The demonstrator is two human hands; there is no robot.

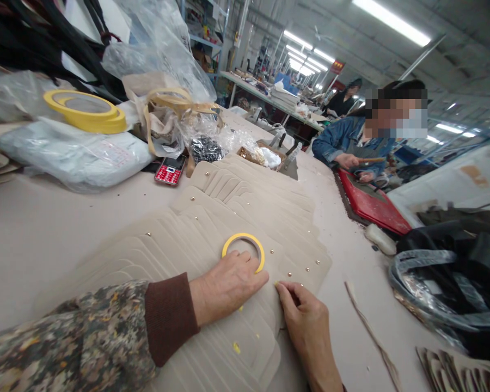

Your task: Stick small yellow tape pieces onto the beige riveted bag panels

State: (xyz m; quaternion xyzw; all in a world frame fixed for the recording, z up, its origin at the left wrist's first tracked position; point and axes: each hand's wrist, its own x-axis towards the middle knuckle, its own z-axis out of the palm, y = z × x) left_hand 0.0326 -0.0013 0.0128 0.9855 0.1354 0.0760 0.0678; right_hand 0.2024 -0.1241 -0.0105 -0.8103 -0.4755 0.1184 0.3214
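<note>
1. We have the yellow tape roll (243, 236) over the beige panels, near the middle of our work; our left hand (232, 286) has its fingers curled tightly around the ring's near edge.
2. Our right hand (306, 318) is just beside it, thumb and fingertip pinched together on a tiny yellow bit (276, 283), too small for us to make out fully.
3. Beneath our hands the beige panels (163, 256) lie in overlapping rows on the table (28, 234), several with small metal studs (272, 251); yellow scraps (237, 347) sit on the nearer ones.
4. Beyond the panels we see an open box (286, 161) with crumpled white material (270, 158) in it, and near it clear wrapping with a black item (206, 148) inside.
5. To the left of these lies a phone (170, 171) with red keys, then a clear plastic bag (73, 155) full of something pale, with more yellow rolls (118, 124) on top.
6. On our right is a black bag (453, 272) with plastic-wrapped handles; its contents we cannot tell.
7. Farther off, a co-worker in a denim jacket (330, 139) holds a wooden handle (371, 160) above a red board (375, 207).
</note>
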